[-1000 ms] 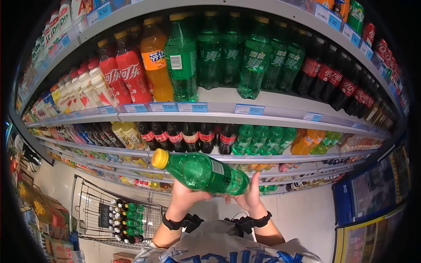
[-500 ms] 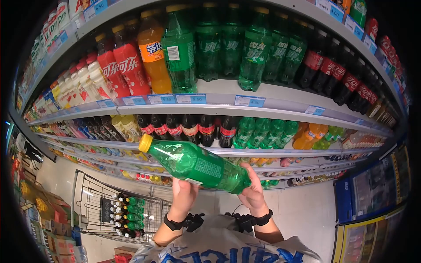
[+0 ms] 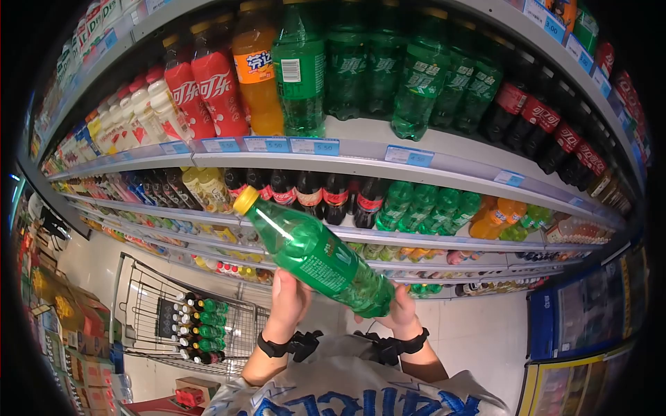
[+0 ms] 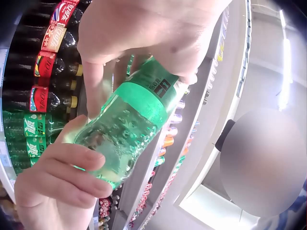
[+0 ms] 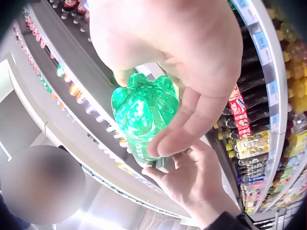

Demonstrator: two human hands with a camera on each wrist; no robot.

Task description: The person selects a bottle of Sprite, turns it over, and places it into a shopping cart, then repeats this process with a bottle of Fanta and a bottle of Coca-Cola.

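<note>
A large green soda bottle [image 3: 319,256] with a yellow cap [image 3: 245,200] is held at a slant before my body, cap end to the upper left. My left hand [image 3: 288,306] grips it from below around the label, thumb up along its near side. At the base, my right hand [image 3: 402,309] curls its fingers around the bottle. The left wrist view shows the clear lower part of the bottle [image 4: 122,136] between both hands, with liquid and bubbles inside. Its lobed bottom [image 5: 144,103] faces the right wrist camera, under the right hand's fingers.
Similar green bottles [image 3: 300,83], orange soda [image 3: 258,76] and red-wrapped bottles [image 3: 216,93] stand on the upper shelf, above price tags [image 3: 314,146]. Cola bottles [image 3: 335,197] fill part of the shelf below. A wire cart [image 3: 142,305] with several small bottles stands at lower left; blue-framed coolers [image 3: 555,312] at right.
The bottle has turned in my hands: its barcode has rolled out of sight and a panel of small print now faces up. It slants more steeply, and its cap end sits higher.
</note>
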